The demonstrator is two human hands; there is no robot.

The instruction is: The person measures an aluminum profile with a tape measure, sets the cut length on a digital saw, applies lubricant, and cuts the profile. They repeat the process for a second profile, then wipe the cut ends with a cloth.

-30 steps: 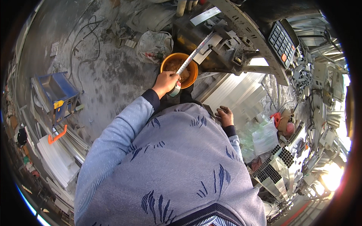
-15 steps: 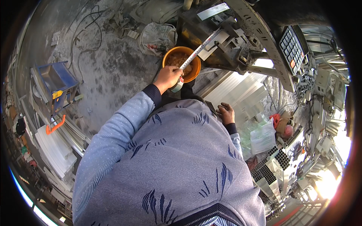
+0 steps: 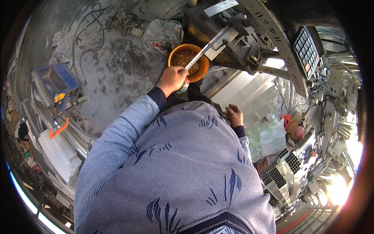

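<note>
Seen from above, down over a grey patterned jumper (image 3: pixel 183 171) with blue striped sleeves. Left hand (image 3: pixel 172 79) at about 11 o'clock from the middle, fingers curled tight round the case of a tape measure (image 3: pixel 183 85). Tape blade (image 3: pixel 206 47) pulled out and running up toward 1 o'clock, crossing over the rim of an orange bucket (image 3: pixel 176 54) and ending against a grey metal machine (image 3: pixel 241 43). Bucket just beyond the left hand, at 12 o'clock, holding brownish scraps. Right hand (image 3: pixel 234 115) at 3 o'clock from the left one, well apart from it, low beside the body, fingers loosely bent, resting at the edge of pale metal bars (image 3: pixel 249 93); whether gripping anything, cannot tell. Keypad panel (image 3: pixel 307 50) at 2 o'clock on the machine arm. Clear plastic bags (image 3: pixel 272 136) at 3 o'clock, near open-ended square tubes (image 3: pixel 280 171). Blue metal box (image 3: pixel 58 87) with an orange handle at 9 o'clock, standing on stained concrete floor (image 3: pixel 113 74). Stacked pale bars (image 3: pixel 58 152) at 8 o'clock. Black cables (image 3: pixel 83 29) looping across the floor at 11 o'clock.
</note>
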